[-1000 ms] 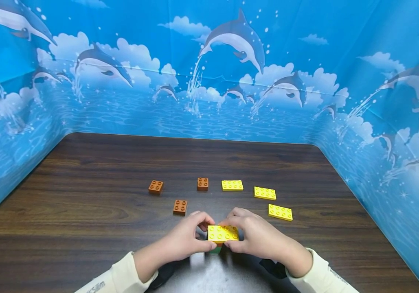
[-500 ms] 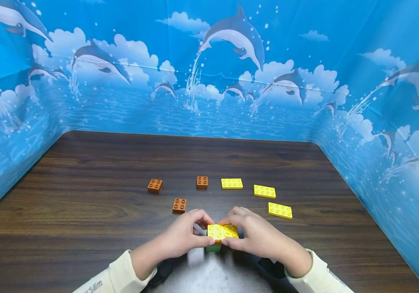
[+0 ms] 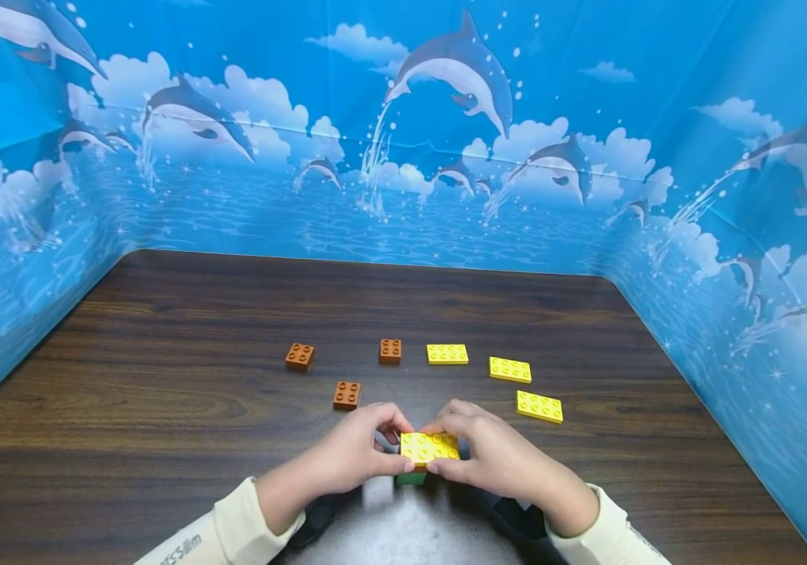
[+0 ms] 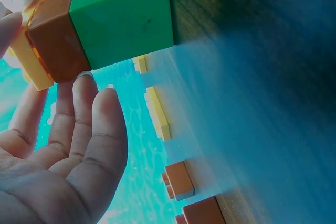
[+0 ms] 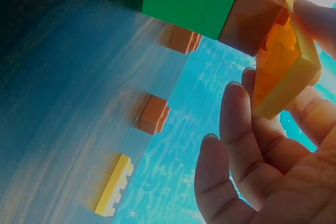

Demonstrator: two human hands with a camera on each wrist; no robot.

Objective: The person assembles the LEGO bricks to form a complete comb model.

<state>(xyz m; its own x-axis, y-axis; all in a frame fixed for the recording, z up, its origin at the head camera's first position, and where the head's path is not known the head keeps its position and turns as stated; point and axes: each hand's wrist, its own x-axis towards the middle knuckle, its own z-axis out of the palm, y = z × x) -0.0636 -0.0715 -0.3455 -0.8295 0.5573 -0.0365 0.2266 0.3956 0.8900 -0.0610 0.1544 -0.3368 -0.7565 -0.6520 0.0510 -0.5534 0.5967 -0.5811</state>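
Observation:
A yellow plate brick (image 3: 430, 449) with studs lies on top of a brown brick (image 4: 59, 38), which stands on a green block (image 4: 123, 20). The plate overhangs the brown brick to the right, so its hollow underside shows in the right wrist view. A narrow gap with studs shows between plate and brown brick in the left wrist view. My left hand (image 3: 355, 449) pinches the plate's left end, thumb at the front edge and fingers behind. My right hand (image 3: 491, 446) pinches its right part the same way. The green block stands on the table at the front.
Beyond the hands lie three loose brown bricks, the nearest brown brick (image 3: 347, 395) just past my left hand. To the right are three yellow plates, one yellow plate (image 3: 539, 406) beyond my right hand. A blue dolphin-print curtain (image 3: 403, 204) surrounds the dark wooden table (image 3: 163, 408).
Both thumbs have shifted slightly at the yellow plate's front edge, the left one a little upward. The hands keep their grip, and the stack and loose bricks stay in place.

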